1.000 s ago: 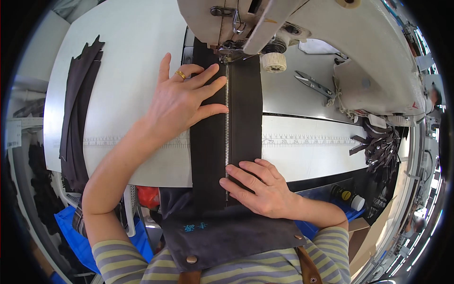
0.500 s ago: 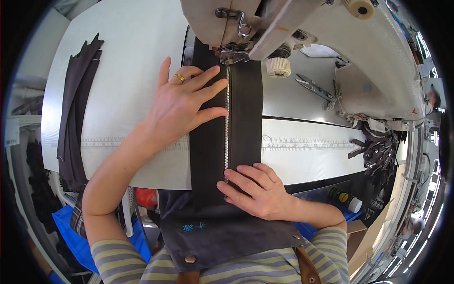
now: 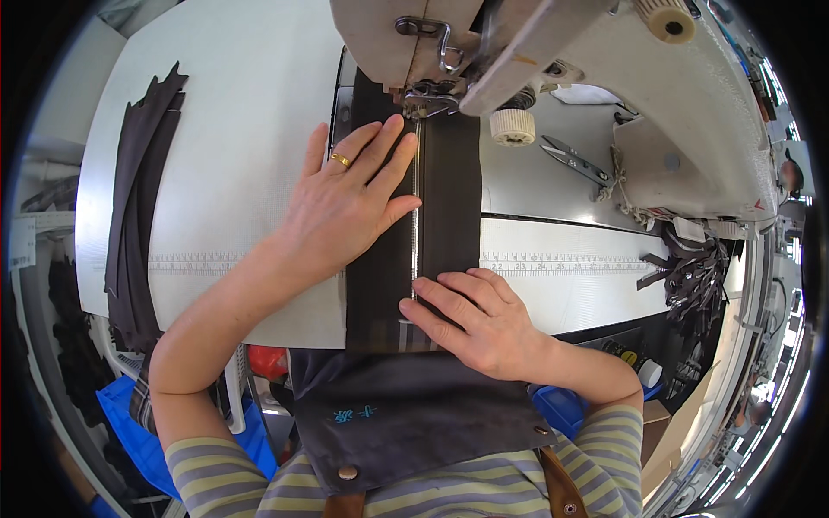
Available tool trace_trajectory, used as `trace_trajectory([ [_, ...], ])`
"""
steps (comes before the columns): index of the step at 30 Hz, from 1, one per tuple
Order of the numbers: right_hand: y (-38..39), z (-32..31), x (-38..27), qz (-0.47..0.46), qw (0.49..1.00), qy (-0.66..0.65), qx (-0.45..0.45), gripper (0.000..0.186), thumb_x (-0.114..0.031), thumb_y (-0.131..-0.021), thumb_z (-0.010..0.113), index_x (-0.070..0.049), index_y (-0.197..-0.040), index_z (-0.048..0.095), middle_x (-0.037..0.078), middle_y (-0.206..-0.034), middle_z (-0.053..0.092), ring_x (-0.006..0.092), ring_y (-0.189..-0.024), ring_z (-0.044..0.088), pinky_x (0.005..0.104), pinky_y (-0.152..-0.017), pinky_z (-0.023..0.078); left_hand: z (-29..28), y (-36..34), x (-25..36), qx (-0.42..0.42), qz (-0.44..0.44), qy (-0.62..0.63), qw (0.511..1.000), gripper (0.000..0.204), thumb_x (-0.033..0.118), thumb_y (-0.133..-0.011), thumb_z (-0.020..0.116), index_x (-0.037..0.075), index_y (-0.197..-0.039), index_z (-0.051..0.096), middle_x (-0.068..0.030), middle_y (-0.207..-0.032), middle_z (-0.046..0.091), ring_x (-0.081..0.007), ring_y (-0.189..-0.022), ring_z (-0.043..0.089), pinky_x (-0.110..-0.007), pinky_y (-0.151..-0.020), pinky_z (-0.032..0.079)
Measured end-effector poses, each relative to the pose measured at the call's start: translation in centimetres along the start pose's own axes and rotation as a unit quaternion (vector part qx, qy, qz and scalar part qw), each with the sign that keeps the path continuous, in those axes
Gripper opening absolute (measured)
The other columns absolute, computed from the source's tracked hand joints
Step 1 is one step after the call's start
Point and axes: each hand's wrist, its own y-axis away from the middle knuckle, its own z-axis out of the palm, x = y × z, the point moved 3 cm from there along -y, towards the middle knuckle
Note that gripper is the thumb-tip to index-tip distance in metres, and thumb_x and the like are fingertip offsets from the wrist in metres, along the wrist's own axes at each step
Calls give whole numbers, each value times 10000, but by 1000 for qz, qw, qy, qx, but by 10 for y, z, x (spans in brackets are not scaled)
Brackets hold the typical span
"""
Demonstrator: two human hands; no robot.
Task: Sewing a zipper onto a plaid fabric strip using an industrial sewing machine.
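Observation:
A dark fabric strip (image 3: 453,198) with a metal zipper (image 3: 415,233) down its middle lies lengthwise under the presser foot (image 3: 416,110) of a sewing machine (image 3: 691,129). My left hand (image 3: 352,198), with a gold ring, rests open on the strip left of the zipper, fingertips just below the foot and thumb at the zipper teeth. My right hand (image 3: 471,319) lies open across the lower part of the strip, fingertips on and beside the zipper near the table's front edge. What is under both hands is hidden.
Dark fabric pieces (image 3: 134,207) lie at the left of the white table (image 3: 224,104). Thread snips (image 3: 574,160) sit right of the needle area; a bundle of zippers (image 3: 691,285) lies at the right. Blue bins (image 3: 129,414) and a bottle (image 3: 648,371) are below the table edge.
My right hand has moved up toward the machine, and the strip's near end has come up with it. My left hand's fingers lie straighter, shifted slightly right.

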Motion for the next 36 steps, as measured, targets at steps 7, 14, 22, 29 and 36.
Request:
trace_trajectory([
  [7, -14, -3, 18, -16, 1000, 9, 6, 427, -164, -740, 628, -57, -1152, 612, 100, -1168, 566, 251, -1021, 526, 374, -864, 447, 1, -1, 3, 22, 27, 28, 999, 523, 321, -794, 698, 4, -1194, 585, -113, -1270, 563, -235, -1120, 539, -405, -932, 469],
  [14, -26, 0, 38, -22, 999, 11, 31, 456, -133, -683, 639, -66, -1134, 628, 84, -1149, 579, 248, -1009, 539, 364, -818, 471, -4, -3, 1, 28, 30, 35, 999, 489, 229, -776, 717, -29, -1170, 587, -137, -1243, 570, -248, -1081, 551, -346, -871, 508],
  [22, -40, 3, 59, -27, 998, 32, 47, 397, -126, -712, 638, -61, -1104, 632, 79, -1139, 570, 249, -1030, 529, 359, -826, 463, 1, -3, -2, 29, 14, 62, 998, 472, 135, -790, 700, -25, -1218, 578, -126, -1313, 538, -284, -1104, 552, -352, -917, 478],
  [29, -53, 5, 80, -17, 997, 27, 73, 407, -68, -693, 639, -85, -1099, 648, 39, -1107, 579, 238, -1019, 540, 346, -811, 492, 1, -5, -6, 44, 2, 115, 992, 393, 55, -785, 677, -32, -1163, 613, -123, -1265, 574, -287, -1078, 569, -355, -882, 501],
  [36, -65, 7, 101, 2, 994, 42, 102, 501, 36, -647, 639, -135, -1117, 673, 13, -1130, 603, 229, -957, 594, 309, -682, 555, -3, -7, -12, 45, 10, 149, 988, 312, 16, -793, 662, -28, -1102, 648, -112, -1176, 622, -283, -985, 590, -361, -829, 510],
])
